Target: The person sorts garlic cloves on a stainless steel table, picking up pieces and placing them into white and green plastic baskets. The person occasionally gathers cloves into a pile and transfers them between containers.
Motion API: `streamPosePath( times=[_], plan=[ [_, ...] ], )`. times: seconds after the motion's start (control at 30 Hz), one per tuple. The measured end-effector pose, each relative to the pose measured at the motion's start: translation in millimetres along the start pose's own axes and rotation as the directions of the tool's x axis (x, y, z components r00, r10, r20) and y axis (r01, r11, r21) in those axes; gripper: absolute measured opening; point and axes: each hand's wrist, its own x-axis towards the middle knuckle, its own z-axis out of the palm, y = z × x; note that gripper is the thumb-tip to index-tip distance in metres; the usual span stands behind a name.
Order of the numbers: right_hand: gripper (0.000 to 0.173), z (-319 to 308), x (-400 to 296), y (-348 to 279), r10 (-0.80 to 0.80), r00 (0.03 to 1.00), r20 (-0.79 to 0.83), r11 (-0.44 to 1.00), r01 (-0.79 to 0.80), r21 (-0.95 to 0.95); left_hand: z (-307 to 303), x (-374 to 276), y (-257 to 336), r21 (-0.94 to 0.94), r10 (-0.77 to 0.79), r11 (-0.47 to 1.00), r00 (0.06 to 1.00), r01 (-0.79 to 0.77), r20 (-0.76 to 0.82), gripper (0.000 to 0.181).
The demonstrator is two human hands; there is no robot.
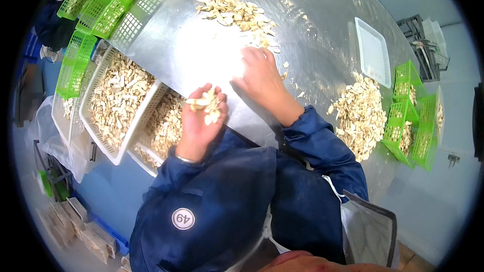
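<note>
My left hand (200,122) is palm up near the table's edge, with several pale dried slices (207,105), which look like mushroom, resting in its palm and fingers. Over the stainless-steel table (159,45), my right hand (261,77) reaches forward with bent fingers. Strong glare washes out its fingertips, so whether they pinch anything is hidden. Just beyond the right hand lies a loose pile of slices (238,11), with a few stray pieces beside it. A larger heap of slices (361,119) lies on the table to the right.
White perforated crates (149,111) full of slices stand against the table's left edge. Green baskets (77,62) line the left side; more green baskets (402,121) stand at the right edge. A white tray (373,51) lies beyond the right heap.
</note>
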Motion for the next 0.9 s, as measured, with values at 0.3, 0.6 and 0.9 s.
streamPosePath(
  times=[0.3,0.6,0.9],
  plan=[
    [0.013,-23,-73,88,0.069,0.997,0.036,0.945,-0.053,-0.322,-56,-52,92,0.095,0.268,0.958,0.962,-0.272,0.053,0.026],
    [0.021,-66,-37,142,0.364,0.928,-0.086,0.912,-0.373,-0.169,-155,-82,141,0.590,0.573,0.754,0.729,-0.289,-0.374,0.027],
    [0.020,8,41,133,0.297,0.947,0.122,0.951,-0.281,-0.129,-92,-76,115,0.968,0.616,-0.239,0.782,0.075,0.092,0.027]
  ],
)
